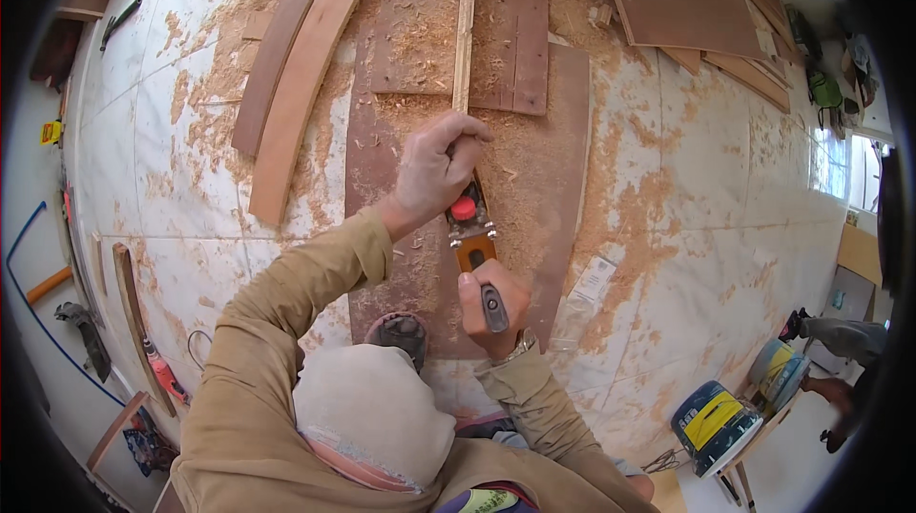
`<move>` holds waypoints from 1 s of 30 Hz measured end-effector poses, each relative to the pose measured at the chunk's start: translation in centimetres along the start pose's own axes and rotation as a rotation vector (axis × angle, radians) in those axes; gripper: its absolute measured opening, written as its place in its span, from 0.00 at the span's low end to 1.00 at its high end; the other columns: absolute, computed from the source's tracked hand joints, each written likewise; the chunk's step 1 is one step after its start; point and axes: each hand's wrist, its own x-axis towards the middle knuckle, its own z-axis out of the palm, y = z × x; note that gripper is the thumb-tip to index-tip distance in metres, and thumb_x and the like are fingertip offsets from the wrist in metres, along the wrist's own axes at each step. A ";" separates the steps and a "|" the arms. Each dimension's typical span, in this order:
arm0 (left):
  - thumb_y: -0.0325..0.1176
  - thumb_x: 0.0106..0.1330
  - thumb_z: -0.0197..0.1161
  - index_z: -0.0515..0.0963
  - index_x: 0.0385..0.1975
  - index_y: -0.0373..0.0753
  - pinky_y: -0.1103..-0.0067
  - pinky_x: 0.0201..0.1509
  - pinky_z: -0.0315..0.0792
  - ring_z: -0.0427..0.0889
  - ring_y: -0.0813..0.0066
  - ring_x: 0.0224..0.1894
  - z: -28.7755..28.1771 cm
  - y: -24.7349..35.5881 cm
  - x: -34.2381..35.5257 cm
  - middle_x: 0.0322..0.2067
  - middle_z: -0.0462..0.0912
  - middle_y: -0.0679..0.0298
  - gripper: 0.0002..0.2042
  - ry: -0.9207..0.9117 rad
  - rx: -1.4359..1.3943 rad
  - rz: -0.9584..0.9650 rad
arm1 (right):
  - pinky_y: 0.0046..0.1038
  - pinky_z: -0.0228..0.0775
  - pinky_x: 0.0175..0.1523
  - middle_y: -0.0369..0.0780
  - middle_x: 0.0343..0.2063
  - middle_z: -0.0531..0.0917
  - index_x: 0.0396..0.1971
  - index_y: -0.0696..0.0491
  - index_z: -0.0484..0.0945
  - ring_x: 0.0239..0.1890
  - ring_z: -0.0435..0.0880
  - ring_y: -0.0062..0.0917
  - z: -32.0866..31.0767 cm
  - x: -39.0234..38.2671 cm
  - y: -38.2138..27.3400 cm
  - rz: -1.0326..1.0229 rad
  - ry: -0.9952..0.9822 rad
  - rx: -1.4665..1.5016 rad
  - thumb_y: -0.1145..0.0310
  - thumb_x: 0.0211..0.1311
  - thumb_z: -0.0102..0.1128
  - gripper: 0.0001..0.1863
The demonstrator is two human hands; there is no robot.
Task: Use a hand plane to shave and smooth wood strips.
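A hand plane [474, 248] with an orange-brown middle and a red round knob lies in line with a narrow plywood strip [466, 26] standing on edge. My right hand [496, 298] wraps round the plane's dark rear handle. At the front end, my left hand [441, 169] is closed with fingers bent over the nose of the plane; its grip there is partly hidden by the knuckles. Both hands sit above a reddish-brown board [558, 160] on the floor, and curled shavings [520, 169] lie around the strip.
Two long curved boards [310, 83] lie to the left. Wooden panels [682, 2] are stacked at the far right. A dark bucket with a yellow label [711, 422] stands at the near right. Sawdust covers parts of the white tiled floor [706, 179]. My shoe [399, 330] rests on the board.
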 end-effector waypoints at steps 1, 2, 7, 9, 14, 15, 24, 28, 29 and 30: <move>0.24 0.69 0.54 0.83 0.38 0.37 0.82 0.31 0.71 0.76 0.84 0.28 0.0 -1.2 3.3 0.25 0.80 0.70 0.09 -0.017 -0.044 -0.003 | 0.32 0.63 0.22 0.41 0.13 0.72 0.19 0.55 0.73 0.14 0.73 0.30 0.8 3.8 0.7 -0.043 0.056 0.006 0.73 0.61 0.63 0.13; 0.24 0.70 0.53 0.84 0.37 0.39 0.81 0.32 0.71 0.76 0.82 0.28 0.0 -2.8 8.1 0.26 0.81 0.70 0.10 -0.044 -0.055 -0.228 | 0.30 0.60 0.21 0.38 0.11 0.72 0.18 0.55 0.73 0.13 0.71 0.25 1.7 8.9 1.6 -0.076 0.069 0.032 0.70 0.63 0.63 0.14; 0.30 0.71 0.55 0.82 0.43 0.37 0.79 0.22 0.67 0.73 0.80 0.20 -1.4 -10.1 30.8 0.22 0.79 0.66 0.09 0.155 -0.126 -0.051 | 0.34 0.60 0.21 0.41 0.10 0.73 0.17 0.58 0.75 0.12 0.71 0.26 6.8 29.9 5.5 -0.172 0.204 -0.070 0.65 0.59 0.59 0.15; 0.38 0.73 0.60 0.84 0.50 0.41 0.81 0.39 0.74 0.78 0.81 0.34 -1.9 -10.0 29.1 0.32 0.83 0.68 0.13 0.033 0.045 -0.076 | 0.35 0.62 0.22 0.43 0.11 0.72 0.18 0.59 0.76 0.13 0.71 0.27 7.4 28.5 5.5 -0.175 0.191 0.003 0.65 0.59 0.60 0.14; 0.35 0.72 0.60 0.83 0.44 0.37 0.79 0.39 0.76 0.82 0.79 0.32 -0.8 -2.1 6.1 0.31 0.85 0.64 0.10 0.123 -0.132 -0.225 | 0.31 0.63 0.23 0.40 0.14 0.70 0.20 0.56 0.73 0.15 0.72 0.27 2.0 6.4 2.8 0.016 -0.026 -0.001 0.73 0.62 0.64 0.12; 0.33 0.73 0.59 0.83 0.44 0.37 0.79 0.39 0.75 0.81 0.81 0.32 -0.8 -0.6 1.8 0.30 0.84 0.65 0.09 0.097 -0.140 -0.252 | 0.32 0.64 0.24 0.41 0.15 0.71 0.19 0.56 0.73 0.15 0.73 0.29 1.5 2.6 1.2 -0.030 -0.025 -0.008 0.74 0.62 0.63 0.12; 0.38 0.74 0.58 0.81 0.47 0.37 0.81 0.28 0.70 0.75 0.81 0.25 -2.1 -10.1 29.4 0.27 0.81 0.66 0.12 0.017 -0.095 -0.078 | 0.32 0.61 0.21 0.40 0.11 0.73 0.14 0.58 0.73 0.13 0.69 0.23 7.9 29.1 5.3 -0.145 0.219 0.037 0.64 0.58 0.62 0.17; 0.42 0.74 0.59 0.81 0.47 0.35 0.80 0.35 0.73 0.78 0.81 0.30 -1.5 -9.3 26.8 0.29 0.81 0.68 0.15 0.003 0.054 -0.039 | 0.33 0.63 0.24 0.40 0.12 0.72 0.18 0.58 0.75 0.16 0.71 0.23 6.8 24.9 6.8 -0.163 0.171 0.094 0.64 0.60 0.63 0.16; 0.42 0.74 0.60 0.81 0.45 0.35 0.80 0.36 0.73 0.78 0.82 0.31 -1.1 -8.0 22.6 0.28 0.81 0.68 0.15 0.003 -0.007 -0.071 | 0.32 0.62 0.23 0.39 0.12 0.73 0.20 0.57 0.74 0.15 0.70 0.22 5.6 21.1 6.1 -0.095 0.138 0.014 0.65 0.62 0.63 0.15; 0.43 0.74 0.61 0.81 0.44 0.35 0.81 0.37 0.73 0.77 0.83 0.31 -0.9 -6.6 17.4 0.29 0.80 0.69 0.15 0.002 -0.053 -0.081 | 0.30 0.61 0.22 0.38 0.12 0.72 0.20 0.57 0.74 0.15 0.70 0.22 4.1 16.3 5.1 -0.020 0.071 0.069 0.65 0.64 0.63 0.15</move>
